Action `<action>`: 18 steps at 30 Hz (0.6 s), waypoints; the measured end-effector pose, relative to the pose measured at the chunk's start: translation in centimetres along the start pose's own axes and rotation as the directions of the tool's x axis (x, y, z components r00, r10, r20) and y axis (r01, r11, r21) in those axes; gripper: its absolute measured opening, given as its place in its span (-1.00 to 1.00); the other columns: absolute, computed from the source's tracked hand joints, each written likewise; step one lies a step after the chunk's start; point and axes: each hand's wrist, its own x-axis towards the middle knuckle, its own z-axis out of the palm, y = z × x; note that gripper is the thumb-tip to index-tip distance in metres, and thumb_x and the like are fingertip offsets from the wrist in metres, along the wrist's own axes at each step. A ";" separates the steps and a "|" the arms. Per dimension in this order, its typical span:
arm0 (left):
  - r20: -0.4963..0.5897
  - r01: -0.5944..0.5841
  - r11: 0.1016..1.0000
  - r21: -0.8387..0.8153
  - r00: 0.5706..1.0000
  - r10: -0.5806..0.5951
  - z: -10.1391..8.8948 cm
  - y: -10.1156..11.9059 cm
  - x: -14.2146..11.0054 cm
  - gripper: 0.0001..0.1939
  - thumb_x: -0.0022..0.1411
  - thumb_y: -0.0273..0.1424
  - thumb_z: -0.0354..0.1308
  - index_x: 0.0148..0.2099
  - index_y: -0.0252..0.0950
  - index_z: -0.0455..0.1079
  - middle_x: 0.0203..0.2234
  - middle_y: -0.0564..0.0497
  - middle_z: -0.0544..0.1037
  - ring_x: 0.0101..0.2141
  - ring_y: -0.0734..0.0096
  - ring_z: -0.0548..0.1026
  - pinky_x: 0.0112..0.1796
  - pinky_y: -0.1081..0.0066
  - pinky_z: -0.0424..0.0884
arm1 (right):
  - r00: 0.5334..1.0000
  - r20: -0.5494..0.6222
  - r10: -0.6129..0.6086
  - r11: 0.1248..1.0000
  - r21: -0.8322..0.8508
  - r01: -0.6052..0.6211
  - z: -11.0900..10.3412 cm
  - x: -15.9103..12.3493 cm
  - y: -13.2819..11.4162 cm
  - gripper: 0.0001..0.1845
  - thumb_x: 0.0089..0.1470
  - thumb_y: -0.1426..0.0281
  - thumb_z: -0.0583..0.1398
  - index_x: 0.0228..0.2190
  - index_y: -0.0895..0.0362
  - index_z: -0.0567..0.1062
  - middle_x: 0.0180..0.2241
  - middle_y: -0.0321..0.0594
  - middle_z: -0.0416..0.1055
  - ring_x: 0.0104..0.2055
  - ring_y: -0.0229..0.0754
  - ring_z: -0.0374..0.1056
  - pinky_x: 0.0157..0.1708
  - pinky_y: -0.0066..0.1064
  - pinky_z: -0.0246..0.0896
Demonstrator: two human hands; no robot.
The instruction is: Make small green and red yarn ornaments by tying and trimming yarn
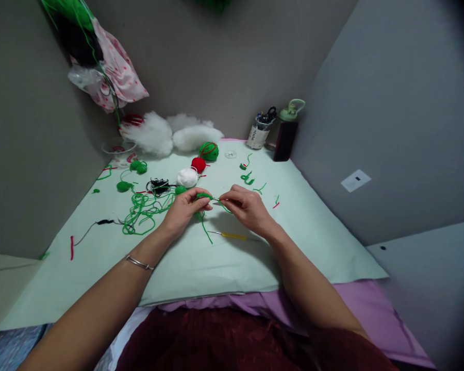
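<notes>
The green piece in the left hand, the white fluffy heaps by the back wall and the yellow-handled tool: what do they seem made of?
Green piece: probably matte yarn; a string-like strand hangs below it.
White fluffy heaps: likely loose fibre stuffing, soft with wispy edges.
Yellow-handled tool: smooth handle, perhaps plastic by its even colour; the thin shaft looks like metal, greyish.

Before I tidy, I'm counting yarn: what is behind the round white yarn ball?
Behind it, to the right, are a round red yarn ball and a red-wrapped green yarn ball; farther back, fluffy white stuffing. Anything the white ball itself covers cannot be seen.
</notes>
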 end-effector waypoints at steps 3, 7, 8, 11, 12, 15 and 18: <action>0.004 -0.004 1.000 0.014 1.000 0.004 0.1 0.0 -0.1 -0.67 0.05 -0.19 0.40 -0.22 -0.27 0.49 -0.36 0.05 0.56 -0.35 0.40 0.58 -0.20 0.39 0.48 | 1.000 0.017 0.008 1.000 -0.002 -0.008 0.0 0.0 0.0 -0.83 0.26 0.41 0.18 -0.31 0.11 0.58 -0.42 -0.27 0.34 -0.42 -0.31 0.23 -0.37 -0.44 0.05; 0.013 0.008 1.000 -0.016 1.000 -0.007 0.2 0.0 -0.1 -0.68 0.03 -0.20 0.41 -0.22 -0.27 0.50 -0.37 0.07 0.55 -0.37 0.42 0.58 -0.20 0.39 0.47 | 1.000 0.012 -0.007 1.000 0.023 0.006 0.0 0.0 0.0 -0.84 0.26 0.43 0.18 -0.31 0.12 0.58 -0.41 -0.27 0.35 -0.40 -0.30 0.26 -0.35 -0.44 0.07; 0.010 0.010 1.000 -0.022 1.000 -0.009 0.2 0.0 -0.1 -0.68 0.03 -0.20 0.41 -0.22 -0.26 0.50 -0.37 0.07 0.55 -0.37 0.42 0.58 -0.20 0.39 0.47 | 1.000 0.008 -0.010 1.000 0.028 0.009 -0.1 0.0 0.1 -0.84 0.26 0.42 0.18 -0.31 0.12 0.58 -0.41 -0.27 0.35 -0.40 -0.30 0.26 -0.35 -0.44 0.06; 0.006 0.006 1.000 -0.018 1.000 -0.006 0.1 0.0 -0.1 -0.67 0.03 -0.20 0.42 -0.22 -0.27 0.51 -0.36 0.06 0.56 -0.36 0.41 0.58 -0.20 0.39 0.47 | 1.000 0.010 -0.014 0.999 0.032 0.014 -0.2 0.0 0.2 -0.84 0.27 0.41 0.18 -0.31 0.11 0.58 -0.42 -0.28 0.34 -0.42 -0.32 0.24 -0.37 -0.45 0.05; 0.008 0.006 1.000 -0.013 1.000 -0.006 0.1 0.0 -0.1 -0.67 0.03 -0.20 0.42 -0.22 -0.27 0.51 -0.36 0.05 0.57 -0.36 0.40 0.59 -0.20 0.38 0.47 | 1.000 0.017 -0.013 0.999 0.032 0.012 -0.3 0.0 0.2 -0.83 0.27 0.40 0.18 -0.30 0.10 0.58 -0.42 -0.29 0.34 -0.42 -0.32 0.24 -0.37 -0.45 0.05; 0.001 0.009 1.000 -0.007 1.000 -0.009 0.0 0.0 0.0 -0.66 0.02 -0.19 0.42 -0.21 -0.27 0.52 -0.37 0.05 0.57 -0.36 0.39 0.59 -0.19 0.37 0.48 | 1.000 0.024 -0.008 0.999 0.042 0.007 -0.4 -0.1 0.3 -0.83 0.28 0.38 0.18 -0.30 0.10 0.59 -0.42 -0.28 0.34 -0.42 -0.31 0.24 -0.37 -0.44 0.06; -0.018 0.010 1.000 -0.012 1.000 -0.010 0.0 0.1 0.0 -0.64 0.01 -0.17 0.43 -0.21 -0.27 0.52 -0.36 0.04 0.57 -0.36 0.38 0.59 -0.19 0.35 0.49 | 1.000 0.014 -0.011 0.998 0.055 0.010 -0.4 -0.1 0.3 -0.84 0.27 0.38 0.19 -0.31 0.10 0.58 -0.42 -0.28 0.35 -0.41 -0.31 0.25 -0.36 -0.44 0.08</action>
